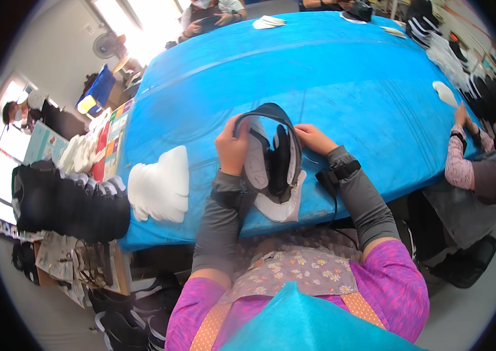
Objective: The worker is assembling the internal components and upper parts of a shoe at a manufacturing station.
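Observation:
A black shoe upper [255,159] with a pale grey lining is held over the near edge of the blue-covered table [201,105]. Its opening faces up, showing black padding inside and an off-white edge at the end closest to me. My left hand [233,148] is closed around the left side of the upper, thumb at the rim. On the opposite side my right hand [314,139] pinches the rim with its fingers. To the left, a fanned stack of white insole-shaped pieces [163,186] lies on the cover.
A row of black uppers [72,202] stands at the table's left corner. A co-worker [470,158] sits at the right by a white piece [445,93]; other people are at the far edge. Black shoes [137,316] lie low on the left. A dark cord hangs from my right wristband [346,169].

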Available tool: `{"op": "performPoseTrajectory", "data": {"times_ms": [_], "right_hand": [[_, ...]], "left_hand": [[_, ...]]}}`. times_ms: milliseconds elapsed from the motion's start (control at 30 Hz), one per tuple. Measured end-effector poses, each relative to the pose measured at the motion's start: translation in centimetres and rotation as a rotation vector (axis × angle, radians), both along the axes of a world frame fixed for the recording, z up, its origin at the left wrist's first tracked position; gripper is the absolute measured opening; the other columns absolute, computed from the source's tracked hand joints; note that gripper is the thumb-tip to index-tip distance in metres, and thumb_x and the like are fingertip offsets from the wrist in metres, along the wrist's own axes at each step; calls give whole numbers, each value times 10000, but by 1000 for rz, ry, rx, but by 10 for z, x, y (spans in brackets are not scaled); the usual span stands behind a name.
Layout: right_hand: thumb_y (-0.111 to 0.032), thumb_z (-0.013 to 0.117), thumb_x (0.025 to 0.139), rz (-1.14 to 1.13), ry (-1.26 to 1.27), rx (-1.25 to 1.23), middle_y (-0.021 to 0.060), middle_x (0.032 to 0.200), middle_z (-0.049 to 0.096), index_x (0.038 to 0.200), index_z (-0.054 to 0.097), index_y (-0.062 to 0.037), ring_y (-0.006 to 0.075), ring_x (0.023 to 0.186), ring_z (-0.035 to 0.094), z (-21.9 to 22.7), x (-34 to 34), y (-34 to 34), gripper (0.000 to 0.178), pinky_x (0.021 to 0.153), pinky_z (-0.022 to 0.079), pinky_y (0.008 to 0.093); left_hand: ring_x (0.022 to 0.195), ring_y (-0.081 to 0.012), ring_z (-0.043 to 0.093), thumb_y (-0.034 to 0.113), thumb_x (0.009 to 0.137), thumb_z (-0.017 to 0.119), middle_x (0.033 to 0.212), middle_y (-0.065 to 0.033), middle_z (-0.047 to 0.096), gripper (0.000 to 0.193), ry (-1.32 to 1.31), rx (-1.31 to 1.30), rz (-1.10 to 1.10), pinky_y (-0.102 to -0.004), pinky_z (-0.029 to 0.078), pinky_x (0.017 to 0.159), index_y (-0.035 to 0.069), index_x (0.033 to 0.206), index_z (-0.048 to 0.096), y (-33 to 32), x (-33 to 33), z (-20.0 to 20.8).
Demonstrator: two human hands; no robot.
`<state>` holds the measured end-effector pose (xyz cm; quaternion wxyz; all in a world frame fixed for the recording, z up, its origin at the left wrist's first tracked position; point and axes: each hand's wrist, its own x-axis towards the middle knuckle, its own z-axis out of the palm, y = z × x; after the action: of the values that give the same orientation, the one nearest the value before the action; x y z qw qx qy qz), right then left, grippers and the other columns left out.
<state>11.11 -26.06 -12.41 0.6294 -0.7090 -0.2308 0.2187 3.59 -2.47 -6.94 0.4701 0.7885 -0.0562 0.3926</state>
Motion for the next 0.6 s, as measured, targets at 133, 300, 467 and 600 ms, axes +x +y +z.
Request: {"op": "performPoseTrajectory", "data": {"times_ms": [133, 300, 467, 600], "right_hand": [[-282, 503, 1020, -74, -87, -51, 16, 916, 667, 1079, 669, 13, 94, 816, 579, -13, 5, 5, 344, 724, 481, 260], [-252, 494, 1016, -58, -165, -33, 21, 958, 679, 1128, 657, 35, 88, 888, 571, -28, 10, 3, 349, 785, 479, 258], [-241, 521, 1011, 1, -216, -4, 7, 957, 676, 1080, 671, 28, 85, 877, 581, -14, -2, 5, 315, 774, 488, 254], [-224, 542, 1004, -13, -163, 8, -13, 912, 667, 998, 680, -17, 60, 811, 578, -13, -3, 5, 249, 713, 490, 236]], "left_hand": [[820, -355, 689, 171, 906, 686, 924, -179, 699, 204, -6, 18, -7, -364, 529, 686, 63, 1079, 682, 5, 1, -1], [837, -367, 691, 166, 901, 691, 906, -183, 694, 203, 60, 16, 1, -364, 535, 683, 65, 1077, 680, 9, -2, -1], [796, -313, 705, 145, 871, 678, 914, -170, 705, 262, 53, 14, 5, -344, 536, 656, 82, 1126, 674, 16, -11, 0], [801, -315, 706, 164, 879, 667, 933, -165, 707, 263, 82, 4, -17, -346, 540, 662, 77, 1128, 677, 15, -14, 3]]}}
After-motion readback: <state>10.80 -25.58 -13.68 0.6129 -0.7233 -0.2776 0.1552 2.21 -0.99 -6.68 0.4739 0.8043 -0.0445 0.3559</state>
